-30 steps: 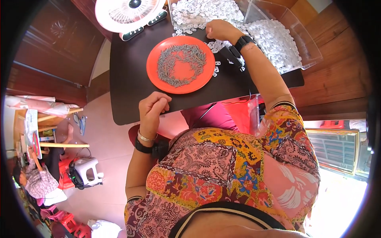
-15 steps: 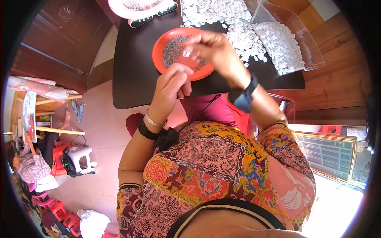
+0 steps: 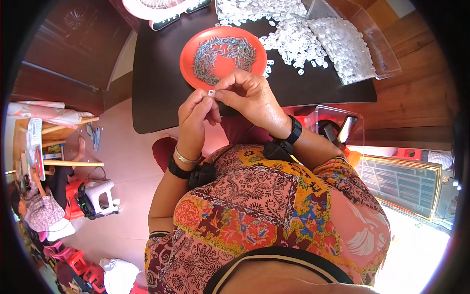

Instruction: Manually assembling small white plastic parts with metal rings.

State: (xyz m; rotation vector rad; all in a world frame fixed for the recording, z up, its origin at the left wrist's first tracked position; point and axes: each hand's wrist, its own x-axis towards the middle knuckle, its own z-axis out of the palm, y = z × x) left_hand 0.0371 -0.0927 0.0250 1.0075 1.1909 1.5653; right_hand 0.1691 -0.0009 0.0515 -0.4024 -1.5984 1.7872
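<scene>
Just in front of the red plate [image 3: 224, 65], my two hands meet at the fingertips. A small white plastic piece with a hole [image 3: 211, 92] sits between them. My right hand [image 3: 257, 100] pinches it between thumb and forefinger. My left hand [image 3: 192, 115] is closed, its thumb and forefinger against the piece's other side; anything else inside its fingers is hidden. Many small grey screws or nails [image 3: 237, 49] lie in a ring on the plate. To the right, loose white plastic pieces [image 3: 296, 46] of the same sort are heaped on the dark table [image 3: 161, 93].
A clear plastic bin [image 3: 374, 49] of white pieces lies tipped at the table's right. A white fan [image 3: 164, 10] stands at the far left edge. Beside my right forearm is a clear box [image 3: 350, 125] holding dark things. A white stool [image 3: 100, 196] and another person's arm [image 3: 36, 179] show at left.
My right hand has come down from over the plate to my left hand, bringing the white plastic piece between both sets of fingertips. More of the plate now shows.
</scene>
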